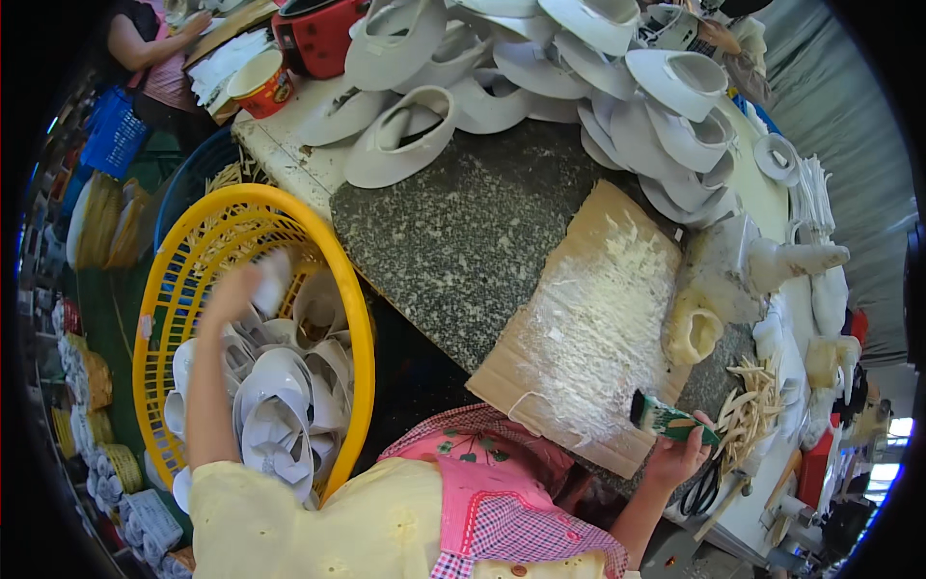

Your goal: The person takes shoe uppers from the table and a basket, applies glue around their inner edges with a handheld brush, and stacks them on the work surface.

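Observation:
My left hand [231, 294], blurred by motion, is inside a yellow plastic basket [359, 357] and grips a white curved piece [275, 280]. Below it in the basket lie several similar white pieces [275, 386] with open middles, shaped like shoe uppers. On the right, my right hand [680, 455] is closed around a brush [675, 422] with a green handle and dark bristles. The brush is over the lower right edge of a cardboard sheet [497, 381] crusted with pale, dried flakes. The left fingertips are too smeared to make out.
Many white pieces with oval openings [400, 140] are heaped along the far side of the speckled dark tabletop [453, 232]. A crusted, pale yellow container [694, 333] stands beside the cardboard. Wooden sticks [748, 410] lie nearby. Other people [159, 58] are at the back.

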Available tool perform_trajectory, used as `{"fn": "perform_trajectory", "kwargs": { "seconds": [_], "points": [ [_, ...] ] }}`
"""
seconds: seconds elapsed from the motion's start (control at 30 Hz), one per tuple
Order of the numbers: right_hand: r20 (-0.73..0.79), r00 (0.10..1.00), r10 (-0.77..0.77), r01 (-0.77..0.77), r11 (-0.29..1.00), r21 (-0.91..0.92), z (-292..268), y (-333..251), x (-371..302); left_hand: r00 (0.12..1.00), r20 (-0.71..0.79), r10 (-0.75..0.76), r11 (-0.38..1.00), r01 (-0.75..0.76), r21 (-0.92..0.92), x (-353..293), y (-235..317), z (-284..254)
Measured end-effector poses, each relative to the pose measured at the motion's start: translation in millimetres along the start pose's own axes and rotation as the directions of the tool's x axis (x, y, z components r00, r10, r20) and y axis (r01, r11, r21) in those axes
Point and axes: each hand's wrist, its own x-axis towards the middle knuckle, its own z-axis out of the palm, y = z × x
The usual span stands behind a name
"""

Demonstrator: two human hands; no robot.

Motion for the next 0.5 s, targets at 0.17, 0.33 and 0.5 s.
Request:
{"fn": "perform_trajectory", "kwargs": {
  "seconds": [0.17,0.33,0.5],
  "points": [
    [-0.044,0.998,0.048,-0.047,0.999,0.018,5,1,4,0.695,-0.561,-0.449,0.395,-0.409,-0.823,-51,64,-147],
    [0.056,0.998,0.009,-0.013,0.996,0.089,30,8,13,0.730,-0.363,0.579,-0.016,-0.435,-0.900,-15,207,-150],
    [-0.058,0.991,-0.119,0.118,0.993,-0.030,24,-14,16,0.986,0.095,0.137,0.373,0.037,-0.927,44,321,-33]
  ]
}}
